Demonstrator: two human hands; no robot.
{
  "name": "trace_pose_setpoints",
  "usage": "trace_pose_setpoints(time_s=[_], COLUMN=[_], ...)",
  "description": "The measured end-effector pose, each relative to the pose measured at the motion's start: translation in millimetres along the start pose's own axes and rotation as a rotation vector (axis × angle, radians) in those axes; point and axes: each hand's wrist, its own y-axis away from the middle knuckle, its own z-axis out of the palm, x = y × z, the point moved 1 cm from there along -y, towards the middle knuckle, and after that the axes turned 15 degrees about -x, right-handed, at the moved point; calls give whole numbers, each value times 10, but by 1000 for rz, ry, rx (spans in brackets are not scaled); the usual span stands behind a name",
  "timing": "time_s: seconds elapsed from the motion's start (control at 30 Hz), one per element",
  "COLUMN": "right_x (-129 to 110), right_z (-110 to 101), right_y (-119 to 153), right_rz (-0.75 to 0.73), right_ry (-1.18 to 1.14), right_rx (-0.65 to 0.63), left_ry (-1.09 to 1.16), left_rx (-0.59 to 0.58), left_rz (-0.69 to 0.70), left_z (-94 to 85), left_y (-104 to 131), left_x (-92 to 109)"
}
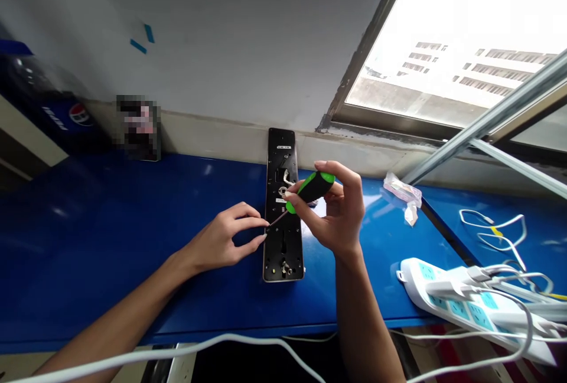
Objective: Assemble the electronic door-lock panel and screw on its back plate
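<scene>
A long black panel (283, 244), which looks like the inner side of a door lock, lies on the blue table, its far end by the wall. Screw holes, a slot and a white cable show on it. My right hand (339, 212) grips a green and black screwdriver (315, 189) by its handle. The thin shaft slants down left to the panel's left edge. There, my left hand (237, 234) has its thumb and fingertips apart, at the edge beside the screwdriver tip. Whether a screw sits under the tip is too small to tell.
A white power strip (460, 306) with plugs and cables stands at the right of the blue table (110, 241). A crumpled wrapper (402, 191) lies near metal bars (469, 129). A Pepsi bottle (57, 111) is at the left. One white cable (230, 339) crosses the front.
</scene>
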Motion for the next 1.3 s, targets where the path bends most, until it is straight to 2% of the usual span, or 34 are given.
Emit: trace_pose_setpoints(time_s=[0.13, 0.43, 0.63, 0.9, 0.97, 1.07, 1.13, 1.3], right_x=[-36, -70, -50, -218, -301, -415, -452, -418], right_z=[5, 19, 23, -10, -33, -66, -84, -103], right_y=[-11, 0, 18, -109, -159, -218, -241, -258], right_rz=[-3, 34, 8, -67, -35, 5, 17, -6], right_ry=[20, 69, 103, 440, 381, 221, 213, 363], right_rx=[-29, 17, 10, -88, -169, -361, -421, -304], left_ry=[10, 10, 8, 26, 36, 55, 58, 60], left_rx=[2, 33, 23, 24, 17, -5, -8, -4], left_rz=[7, 20, 19, -3, -14, -25, -25, -39], left_z=[31, 74, 99, 124, 115, 95, 86, 90], left_y=[-2, 0, -2, -4, -13, -31, -39, -31], left_x=[-13, -54, -77, -102, -89, -65, -56, -65])
